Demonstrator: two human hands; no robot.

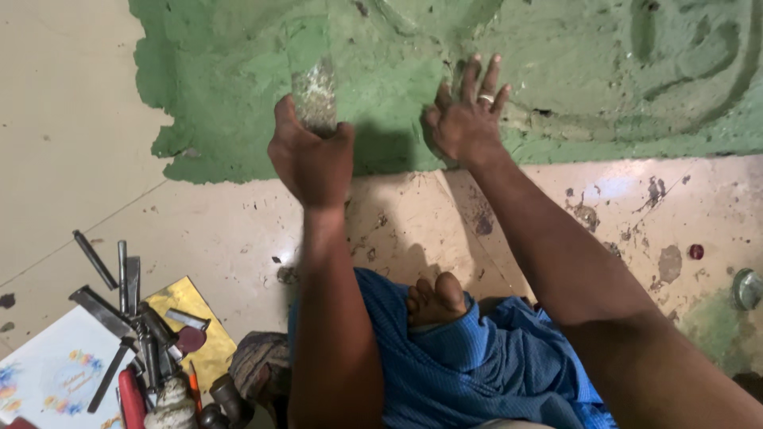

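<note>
A pale tiled floor [79,119], stained near the right, carries a broad slab of green clay [556,71] spread across the top, with curved grooves pressed into it. The person sits at its edge, blue cloth [477,357] over the legs, one foot [435,300] tucked up. The right hand [467,119] lies open, fingers spread flat on the clay, seemingly to steady or smooth it. The left hand [311,159] is closed around a flat, clay-smeared blade [316,99] whose end rests on the slab, seemingly to scrape it. Metal tools [131,318] lie heaped at lower left, within reach, on a yellow sheet [187,306].
</note>
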